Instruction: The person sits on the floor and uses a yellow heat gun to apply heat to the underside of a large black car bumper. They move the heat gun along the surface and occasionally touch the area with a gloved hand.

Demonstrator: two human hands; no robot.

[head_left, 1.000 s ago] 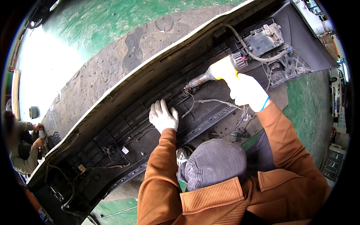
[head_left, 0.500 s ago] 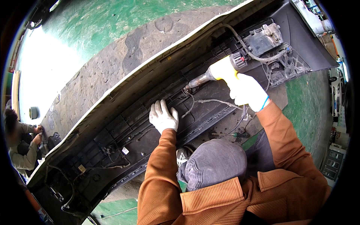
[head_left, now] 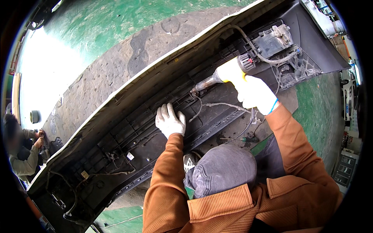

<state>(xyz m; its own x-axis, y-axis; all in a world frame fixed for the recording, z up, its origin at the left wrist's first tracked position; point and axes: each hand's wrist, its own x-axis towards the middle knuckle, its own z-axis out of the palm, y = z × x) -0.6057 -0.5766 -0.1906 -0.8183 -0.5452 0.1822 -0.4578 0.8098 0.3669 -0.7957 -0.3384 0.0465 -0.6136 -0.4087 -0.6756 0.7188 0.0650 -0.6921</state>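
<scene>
Across the view lies a car bumper (head_left: pixel 217 124), its black inner side up and its pale outer edge on the far side. My right hand (head_left: pixel 258 95), in a white glove with a blue cuff edge, is closed round the grip of a yellow heat gun (head_left: pixel 229 72). The gun's metal nozzle points left and down, its tip close to the inside of the bumper beside a cable. My left hand (head_left: pixel 170 119), also in a white glove, lies flat on the bumper left of the nozzle, fingers stretched out.
A wiring harness (head_left: pixel 223 104) runs over the bumper, and a grey hose (head_left: pixel 248 40) curves by a dirty module (head_left: pixel 274 40) at the right end. A green-handled screwdriver (head_left: pixel 244 139) lies near my knee. At the far left another person (head_left: pixel 25 155) works with both hands. A tape roll (head_left: pixel 34 116) stands nearby.
Almost nothing differs. My left hand has shifted very slightly to the right on the bumper; the heat gun and my right hand hold the same place.
</scene>
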